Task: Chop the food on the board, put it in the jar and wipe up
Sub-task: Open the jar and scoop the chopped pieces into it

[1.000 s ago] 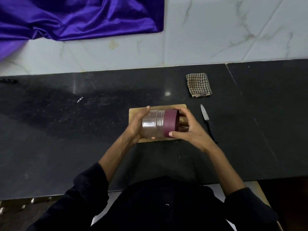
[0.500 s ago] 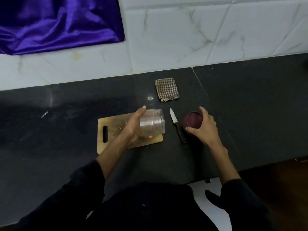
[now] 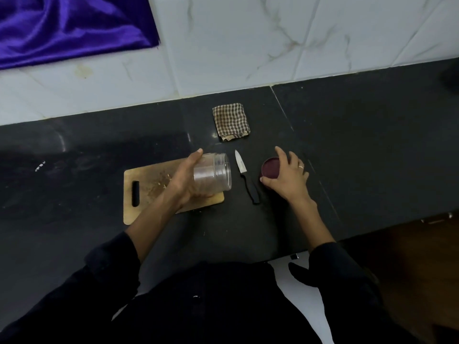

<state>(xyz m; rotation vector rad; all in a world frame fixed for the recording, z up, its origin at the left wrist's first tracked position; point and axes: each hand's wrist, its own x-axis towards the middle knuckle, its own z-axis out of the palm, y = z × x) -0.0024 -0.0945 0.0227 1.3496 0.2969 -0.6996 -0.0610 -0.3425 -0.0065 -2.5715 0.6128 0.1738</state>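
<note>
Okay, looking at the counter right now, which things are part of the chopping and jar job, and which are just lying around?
Job: jar in left hand, lid under right hand, board, chopped food, knife, checked cloth.
Lying about: purple fabric.

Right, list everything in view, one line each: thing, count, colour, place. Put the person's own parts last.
cutting board: one, light wood, on the counter at left of centre.
chopped food: one small scatter, brownish, on the board.
jar: one, clear, tipped on its side above the board's right end.
lid: one, maroon, on the counter right of the knife.
knife: one, pale blade and black handle, between jar and lid.
checked cloth: one, brown and white, folded, behind the knife.
counter: one, black.
wall tiles: white marble.
purple cloth: one, top left.
left hand: grips the jar.
right hand: fingers on the lid.
sleeves: two, dark.
</note>
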